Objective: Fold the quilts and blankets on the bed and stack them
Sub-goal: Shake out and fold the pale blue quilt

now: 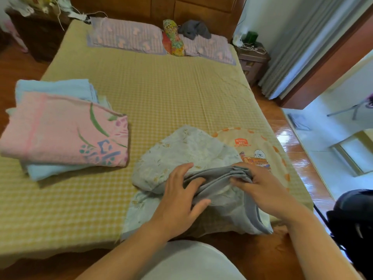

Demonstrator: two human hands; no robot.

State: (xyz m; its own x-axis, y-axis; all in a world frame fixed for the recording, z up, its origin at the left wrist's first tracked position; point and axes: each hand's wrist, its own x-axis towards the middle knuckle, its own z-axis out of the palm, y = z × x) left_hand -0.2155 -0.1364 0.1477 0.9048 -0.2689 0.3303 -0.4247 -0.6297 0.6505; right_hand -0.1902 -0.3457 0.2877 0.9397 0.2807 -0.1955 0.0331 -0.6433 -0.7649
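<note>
Standing at the foot of the bed (161,93), we work over its yellow checked sheet, which gives us a broad flat surface for folding. On our left lies the stack (60,134): a pink blanket (66,130) with a flower print rests folded on top of a pale blue one (50,87), set aside near the bed's edge, probably so the middle stays free. Close to us, at the near edge, sits the grey quilt (187,150), half folded and bunched, its pale embroidered face turned up and plain grey layers showing where the edges meet. Part of it overlies a cream cloth (268,146) printed with a cartoon and an orange dotted ring. Our left hand (181,190) lies on the quilt with fingers spread and a little curled, pressing the layers down. Our right hand (260,186) pinches the gathered grey edges between thumb and fingers, seemingly to keep them lined up for the next fold. We judge this quilt is mid-fold and not yet stacked. Two purple pillows (127,35) lie at the head.
</note>
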